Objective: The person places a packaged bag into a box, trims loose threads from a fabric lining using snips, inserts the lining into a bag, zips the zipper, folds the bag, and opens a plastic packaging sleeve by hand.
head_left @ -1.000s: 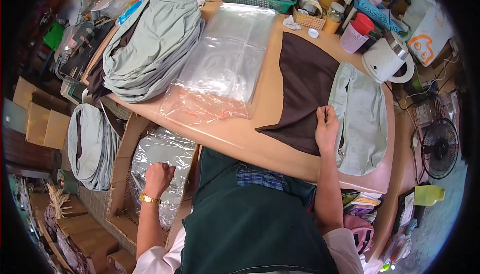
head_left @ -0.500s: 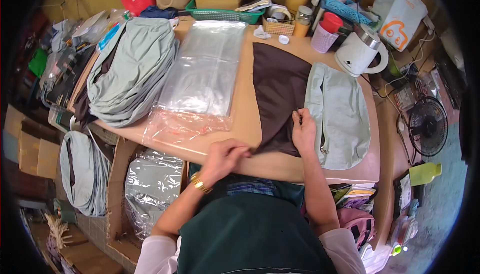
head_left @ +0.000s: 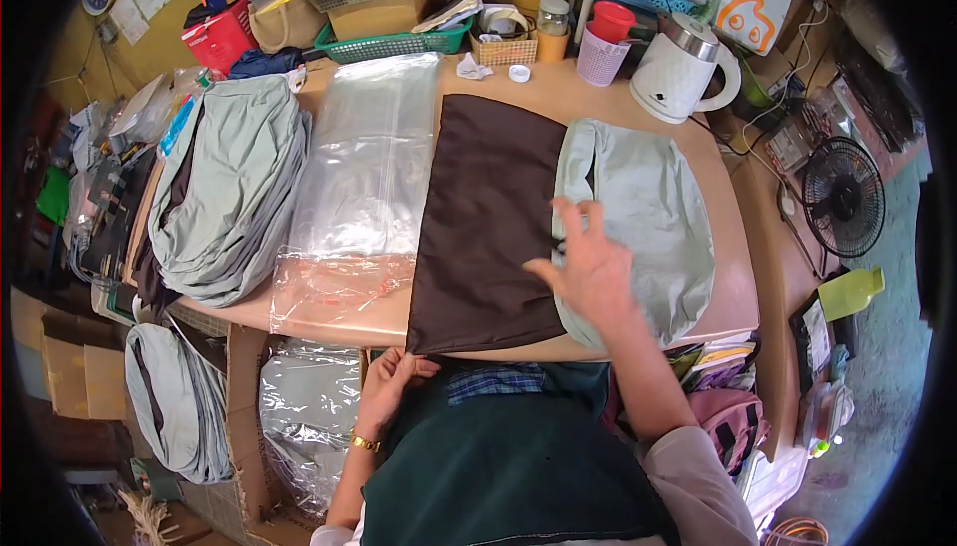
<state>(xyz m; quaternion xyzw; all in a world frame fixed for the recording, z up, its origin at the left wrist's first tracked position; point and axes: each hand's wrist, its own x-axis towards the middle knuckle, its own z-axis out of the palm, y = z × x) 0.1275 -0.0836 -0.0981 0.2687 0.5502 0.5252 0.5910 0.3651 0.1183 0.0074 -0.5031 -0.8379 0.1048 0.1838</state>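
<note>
A person in a dark green apron (head_left: pixel 498 466) is working at a tan bench (head_left: pixel 733 277), where a brown cloth (head_left: pixel 488 227) is lying spread out flat near the middle, its lower edge running along the bench's near edge. The left hand (head_left: pixel 389 384), a gold band (head_left: pixel 365 443) circling its wrist, is pinching the cloth's near left corner at that edge. The right hand (head_left: pixel 595 267) is holding nothing, its fingers spread over a pale green cloth (head_left: pixel 653 217) whose left side is meeting the brown one; whether its fingers are touching the fabric, one cannot tell. Clear plastic bags (head_left: pixel 364 167) are lying flat just left of the brown cloth, and beyond them a thick pile of pale green covers (head_left: pixel 239 177) is resting on the bench's left end. Along the back, a white kettle (head_left: pixel 673 77) is standing near a red cup (head_left: pixel 612 22), which is sitting in a pale pink basket (head_left: pixel 601 59), while a green tray (head_left: pixel 394 45) is carrying a cardboard box (head_left: pixel 377 15). Below the bench's left part, a shiny plastic-wrapped bundle (head_left: pixel 309 426) is sitting in an open carton (head_left: pixel 244 416). At right, a black fan (head_left: pixel 844 197) is standing near the wall.
</note>
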